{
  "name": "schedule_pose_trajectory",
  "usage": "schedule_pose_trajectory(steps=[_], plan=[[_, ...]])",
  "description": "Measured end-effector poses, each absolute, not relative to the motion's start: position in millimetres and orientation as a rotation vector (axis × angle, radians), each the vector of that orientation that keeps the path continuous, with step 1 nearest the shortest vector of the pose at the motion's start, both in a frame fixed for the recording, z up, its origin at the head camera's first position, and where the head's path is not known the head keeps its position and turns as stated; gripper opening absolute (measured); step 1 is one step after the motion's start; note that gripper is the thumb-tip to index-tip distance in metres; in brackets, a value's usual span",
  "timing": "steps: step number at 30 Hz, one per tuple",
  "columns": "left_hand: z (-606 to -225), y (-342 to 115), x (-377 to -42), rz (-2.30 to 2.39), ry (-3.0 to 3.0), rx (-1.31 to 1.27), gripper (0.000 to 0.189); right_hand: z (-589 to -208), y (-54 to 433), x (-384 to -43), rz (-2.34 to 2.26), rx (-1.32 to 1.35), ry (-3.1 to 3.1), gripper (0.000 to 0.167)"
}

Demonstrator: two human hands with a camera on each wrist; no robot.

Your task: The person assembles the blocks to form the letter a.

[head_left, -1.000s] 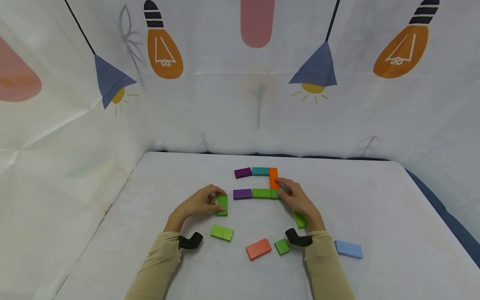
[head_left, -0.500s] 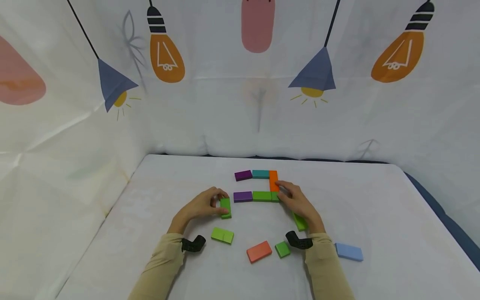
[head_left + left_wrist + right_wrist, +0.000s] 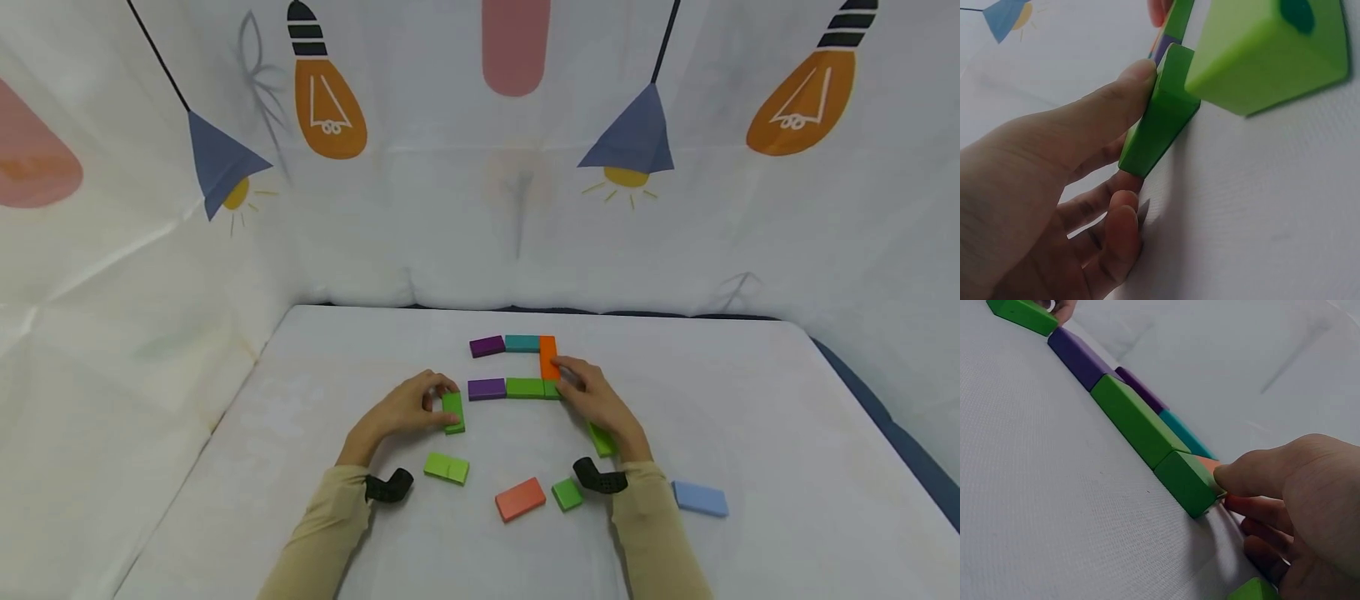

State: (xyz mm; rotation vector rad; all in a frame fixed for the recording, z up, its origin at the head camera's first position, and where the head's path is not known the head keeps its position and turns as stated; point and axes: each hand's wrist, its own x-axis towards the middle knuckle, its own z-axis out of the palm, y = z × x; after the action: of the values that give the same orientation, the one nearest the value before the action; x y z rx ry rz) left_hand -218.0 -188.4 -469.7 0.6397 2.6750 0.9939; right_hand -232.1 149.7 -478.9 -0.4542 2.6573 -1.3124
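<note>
So, beyond a coral block [image 3: 521,500], hands [image 3: 405,408] [image 3: 597,402] pinch (left) or touch (right) green blocks [image 3: 453,411] [image 3: 1186,486].

Green blocks [image 3: 525,388]: 6+ | purple [image 3: 487,389]: 2 | teal [image 3: 522,343]: 1 | orange [image 3: 548,352]: 1 | coral [image 3: 521,499]: 1 | blue [image 3: 701,498]: 1

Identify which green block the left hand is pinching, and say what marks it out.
The green block just left of the nearer row's purple block. The left hand pinches it, while every other green one lies outside that grip.

Block row [image 3: 525,388] between both hands [image 3: 405,408] [image 3: 602,410]
</note>
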Motion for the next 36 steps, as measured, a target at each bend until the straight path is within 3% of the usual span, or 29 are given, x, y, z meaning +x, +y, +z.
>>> schedule_pose_trajectory(steps=[36], plan=[[-469.0,-181.8,-218.1,1.004,2.706,0.598,0.043,-475.2,149.5,-231.8,-1.32,-0.415,2.632,0.045]])
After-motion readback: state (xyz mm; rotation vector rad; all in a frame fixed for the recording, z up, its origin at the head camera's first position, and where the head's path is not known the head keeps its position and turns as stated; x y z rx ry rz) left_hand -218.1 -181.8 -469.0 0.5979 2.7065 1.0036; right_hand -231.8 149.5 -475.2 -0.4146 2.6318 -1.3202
